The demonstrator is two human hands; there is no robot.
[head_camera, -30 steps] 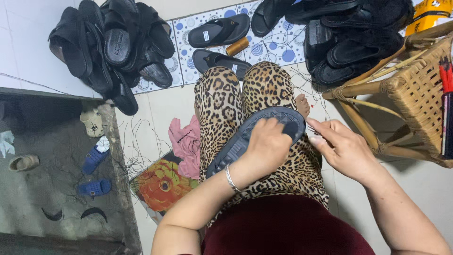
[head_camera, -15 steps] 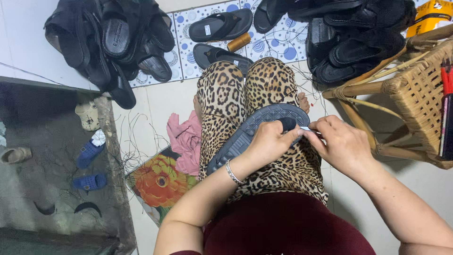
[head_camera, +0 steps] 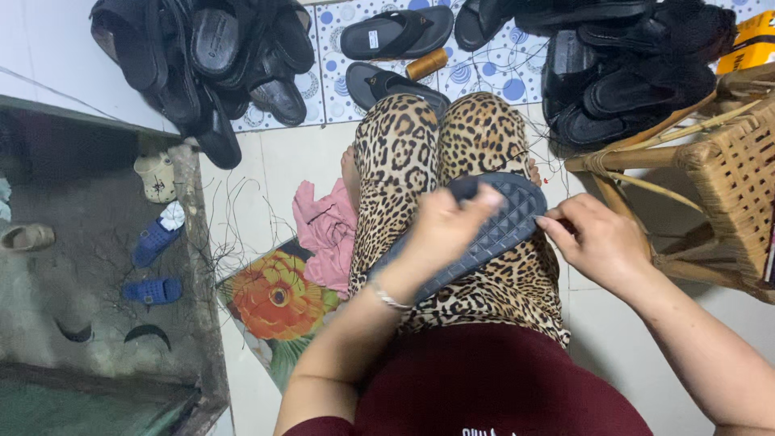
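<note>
We see a dark blue quilted sandal sole (head_camera: 492,230) lying across our lap in the middle of the frame, tilted from lower left to upper right over the leopard-print trousers (head_camera: 404,153). Our left hand (head_camera: 440,234) is clamped on its middle, thumb on top. Our right hand (head_camera: 593,238) pinches its right edge with the fingertips. Black sandals (head_camera: 202,56) pile at the upper left, a wicker stool (head_camera: 726,178) at right.

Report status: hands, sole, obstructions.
Left hand grips dark quilted rubber sandal sole on lap. Right hand pinches its edge. Nothing blocking.
</note>
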